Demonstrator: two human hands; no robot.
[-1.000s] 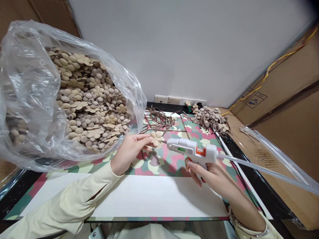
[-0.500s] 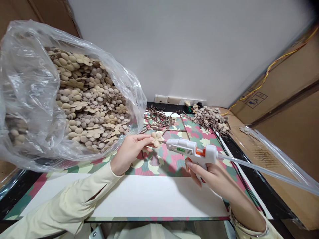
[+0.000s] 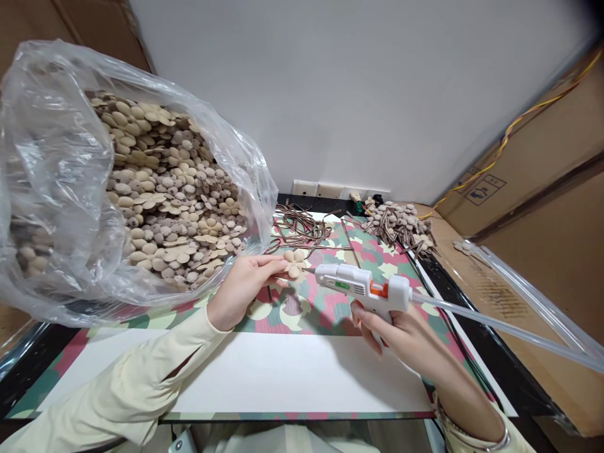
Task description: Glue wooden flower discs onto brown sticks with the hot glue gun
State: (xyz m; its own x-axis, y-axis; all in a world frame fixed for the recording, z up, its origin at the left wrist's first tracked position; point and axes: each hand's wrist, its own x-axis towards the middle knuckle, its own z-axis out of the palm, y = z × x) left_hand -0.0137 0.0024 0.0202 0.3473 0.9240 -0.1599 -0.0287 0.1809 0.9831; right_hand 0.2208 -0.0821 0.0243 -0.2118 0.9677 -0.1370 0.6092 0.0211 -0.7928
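Note:
Pinched between the thumb and fingers of my left hand (image 3: 248, 286) is a beige fabric flower (image 3: 295, 263) with rounded petals, held above the camouflage-patterned mat (image 3: 292, 313). My right hand (image 3: 394, 333) is wrapped round the handle of a white hot glue gun (image 3: 353, 283) with orange parts. Its nozzle points left, with the tip at or very near the flower's right edge; whether they touch I cannot tell. A long clear glue stick (image 3: 491, 319) runs out of the gun's back to the right.
A big clear plastic bag (image 3: 56, 157) full of beige and grey flowers lies open at left. Behind my hands are thin brown cords (image 3: 304, 226). A pile of flowers with cord pieces (image 3: 399, 225) sits back right, near a cardboard box (image 3: 533, 163). White paper (image 3: 292, 371) lies in front.
My left hand and the flower have shifted very slightly to the left, leaving a little more of the nozzle showing. The glue gun has stayed almost still.

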